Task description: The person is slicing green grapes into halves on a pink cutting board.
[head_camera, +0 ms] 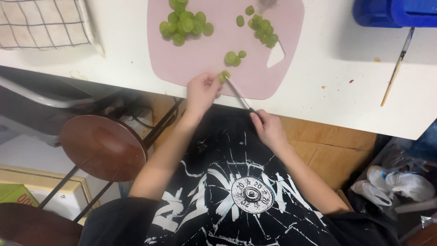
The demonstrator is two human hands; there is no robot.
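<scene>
A pink cutting board (205, 59) lies on the white table (337, 86). My left hand (201, 90) pinches a green grape (223, 76) at the board's near edge. My right hand (268, 129) grips the dark handle of a small knife (237, 94), whose blade tip touches that grape. A pile of green grapes (184, 25) sits at the board's far left. Cut grape halves (262, 31) lie at the far right, and two more pieces (233, 57) rest in the middle.
A checked cloth (43, 23) lies at the table's far left, a blue container (393, 11) at the far right, with a thin wooden stick (397, 66) beside it. A round brown stool (102, 146) stands below left. Plastic bags (396, 184) sit lower right.
</scene>
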